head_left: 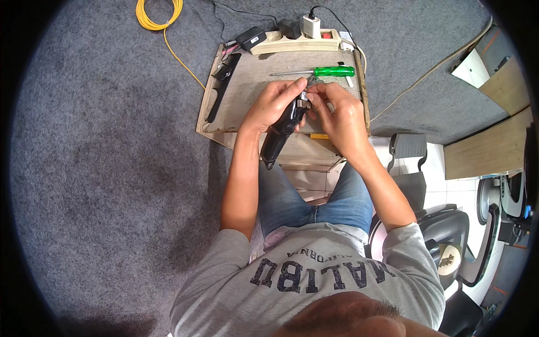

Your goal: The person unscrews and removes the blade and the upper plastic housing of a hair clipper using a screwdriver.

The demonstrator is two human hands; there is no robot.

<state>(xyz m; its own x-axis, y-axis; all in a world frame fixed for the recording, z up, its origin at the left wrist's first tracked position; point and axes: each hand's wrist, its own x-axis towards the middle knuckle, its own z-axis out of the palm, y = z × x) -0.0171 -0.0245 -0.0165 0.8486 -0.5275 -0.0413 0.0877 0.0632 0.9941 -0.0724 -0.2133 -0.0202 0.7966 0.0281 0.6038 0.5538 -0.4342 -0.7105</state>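
1. One black hair clipper (279, 131) was held at the near edge of the low table (247, 84), partly over the top and partly past that edge on the person's side.
2. Its long axis ran aslant across the edge: the metal head pointed away from the person and rightward, over the table, while the tail end pointed back toward the lap, clear of the table.
3. The left hand (270, 108) was wrapped around the body, thumb laid up toward the head; its other fingers were mostly hidden, so I could not tell how they were spaced.
4. The right hand (338, 112) had thumb and forefinger drawn close at the metal head; I could not tell whether they pinched a small part.
5. One green-handled screwdriver (333, 71) lay on the table's far right, shaft pointing left.
6. One black comb-like tool (214, 101) lay along the table's left side.
7. One cream power strip (269, 46) stood along the table's far edge, with two black adapters (251, 38) and one white adapter (311, 27).
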